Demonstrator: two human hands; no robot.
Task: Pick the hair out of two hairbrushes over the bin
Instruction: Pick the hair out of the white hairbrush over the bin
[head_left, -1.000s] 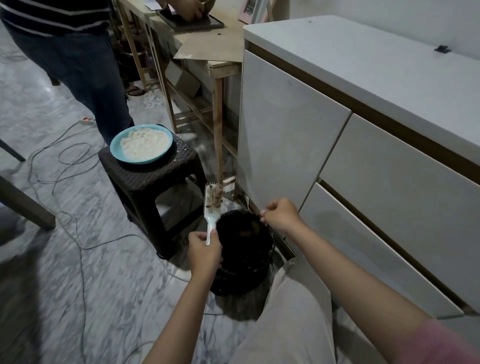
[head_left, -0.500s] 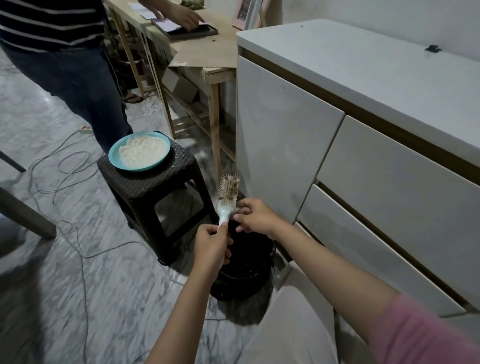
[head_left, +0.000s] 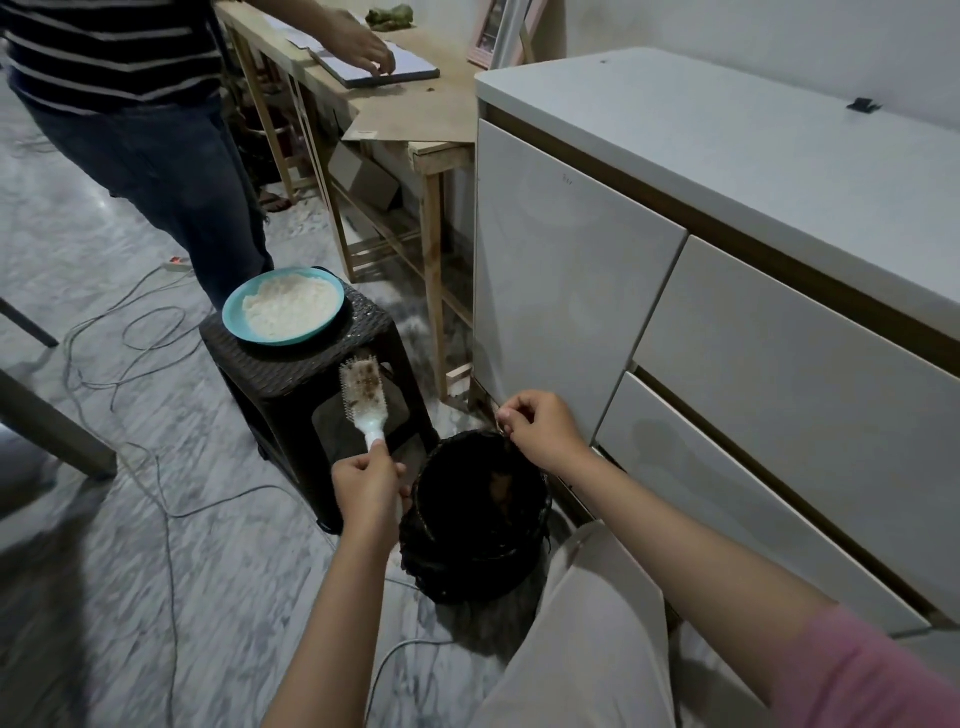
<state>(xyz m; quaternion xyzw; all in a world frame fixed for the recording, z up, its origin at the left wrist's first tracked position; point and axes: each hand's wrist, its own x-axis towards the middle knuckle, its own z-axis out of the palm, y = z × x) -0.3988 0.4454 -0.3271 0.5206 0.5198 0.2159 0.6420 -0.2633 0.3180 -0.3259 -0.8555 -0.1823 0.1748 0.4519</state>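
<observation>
My left hand (head_left: 368, 483) grips the handle of a white hairbrush (head_left: 363, 397), held upright just left of the black bin (head_left: 431, 551). Brown hair is tangled in its bristles. My right hand (head_left: 540, 428) hovers over the far rim of the bin, fingertips pinched together on a thin wisp of hair (head_left: 503, 423). A brownish clump of hair (head_left: 501, 486) lies inside the bin. Only one brush is in view.
A dark wicker stool (head_left: 291, 374) with a teal plate of white rice (head_left: 283, 306) stands behind the brush. White cabinets (head_left: 571, 280) rise on the right. A person in jeans (head_left: 171, 171) stands by a wooden table (head_left: 415, 119). Cables (head_left: 156, 467) trail over the marble floor.
My right hand left the brush head and moved right, over the bin, pinching pulled hair. My left hand shifted the brush leftward, away from the bin's mouth.
</observation>
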